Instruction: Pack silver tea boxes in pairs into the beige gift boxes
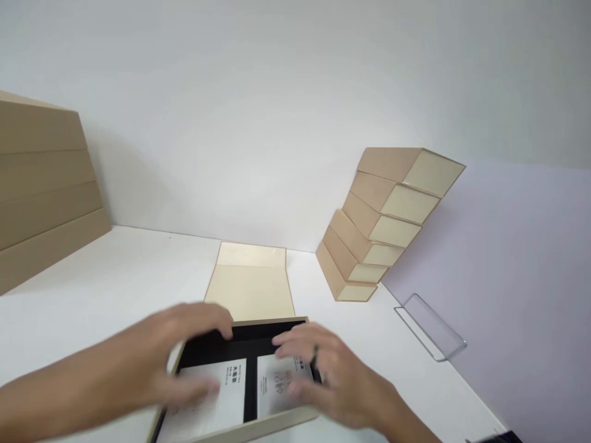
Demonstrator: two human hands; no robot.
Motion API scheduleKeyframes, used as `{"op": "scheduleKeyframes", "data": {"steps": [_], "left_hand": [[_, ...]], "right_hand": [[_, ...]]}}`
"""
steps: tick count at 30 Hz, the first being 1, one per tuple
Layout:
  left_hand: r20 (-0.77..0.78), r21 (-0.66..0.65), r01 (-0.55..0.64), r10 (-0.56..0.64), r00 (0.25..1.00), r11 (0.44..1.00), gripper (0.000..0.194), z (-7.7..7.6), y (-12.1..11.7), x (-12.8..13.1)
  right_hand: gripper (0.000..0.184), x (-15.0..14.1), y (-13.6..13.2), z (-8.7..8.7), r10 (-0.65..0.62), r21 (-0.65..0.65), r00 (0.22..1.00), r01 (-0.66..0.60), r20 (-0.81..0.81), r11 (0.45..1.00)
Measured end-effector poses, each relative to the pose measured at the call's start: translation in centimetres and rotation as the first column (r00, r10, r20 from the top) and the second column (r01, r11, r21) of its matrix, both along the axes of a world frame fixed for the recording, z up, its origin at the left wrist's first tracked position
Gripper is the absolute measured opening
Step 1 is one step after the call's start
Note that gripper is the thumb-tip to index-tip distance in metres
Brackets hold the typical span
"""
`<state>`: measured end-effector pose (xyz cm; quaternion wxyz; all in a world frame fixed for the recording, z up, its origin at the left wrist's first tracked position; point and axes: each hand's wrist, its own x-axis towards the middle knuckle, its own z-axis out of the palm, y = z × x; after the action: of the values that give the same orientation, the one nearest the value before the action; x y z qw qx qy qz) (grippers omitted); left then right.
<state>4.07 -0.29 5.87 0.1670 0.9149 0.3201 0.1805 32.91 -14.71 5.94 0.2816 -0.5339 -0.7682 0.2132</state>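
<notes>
An open cream box with a black inner tray lies in front of me, its lid folded back flat behind it. Two white printed packets sit side by side in the tray, a left packet and a right packet. Over the left packet hovers my left hand, thumb and fingers spread, slightly blurred. My right hand, with a dark ring on one finger, is over the right packet and the tray's right edge, its fingers apart. Whether either hand touches a packet, I cannot tell.
At the back right a leaning stack of beige boxes stands against the wall. More stacked boxes rise at the left. A clear rectangular holder lies at the table's right edge. A dark object shows at the lower right corner.
</notes>
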Motion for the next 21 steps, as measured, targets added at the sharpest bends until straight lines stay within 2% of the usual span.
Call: {"op": "scheduleKeyframes", "data": {"steps": [2,4,6,8,11,13,17,21], "left_hand": [[0.096,-0.028,-0.207,0.209,0.973,0.978,0.042,-0.1,3.3,0.6],[0.067,-0.068,-0.402,0.406,0.912,0.913,0.049,-0.5,7.1,2.4],[-0.01,-0.122,-0.468,0.47,0.883,0.875,0.059,-1.7,10.5,4.7],[-0.053,-0.156,-0.495,0.493,0.868,0.855,0.066,-3.3,12.7,6.7],[-0.058,-0.199,-0.503,0.502,0.863,0.841,0.074,-5.6,13.8,8.6],[-0.043,-0.238,-0.508,0.513,0.857,0.828,0.078,-6.3,13.9,9.0],[-0.006,-0.334,-0.528,0.558,0.83,0.781,0.074,-6.0,14.0,8.7],[0.026,-0.379,-0.515,0.565,0.825,0.769,0.053,-5.3,14.5,8.4]], "right_hand": [[0.052,1.9,2.4,-0.3,-0.182,0.094,0.973,0.197,-0.144,0.976],[0.057,3.9,6.1,-1.1,-0.351,0.079,0.911,0.375,-0.215,0.924],[0.049,5.6,10.2,-2.5,-0.469,-0.024,0.855,0.476,-0.222,0.879],[0.043,6.5,13.6,-4.1,-0.533,-0.138,0.825,0.515,-0.188,0.846],[0.039,6.9,16.6,-6.5,-0.57,-0.223,0.806,0.533,-0.161,0.816],[0.039,6.8,17.3,-7.7,-0.571,-0.233,0.803,0.53,-0.169,0.815],[0.038,6.6,17.8,-8.7,-0.563,-0.232,0.804,0.52,-0.194,0.822],[0.039,6.8,18.1,-8.7,-0.554,-0.221,0.804,0.513,-0.214,0.83]]}}
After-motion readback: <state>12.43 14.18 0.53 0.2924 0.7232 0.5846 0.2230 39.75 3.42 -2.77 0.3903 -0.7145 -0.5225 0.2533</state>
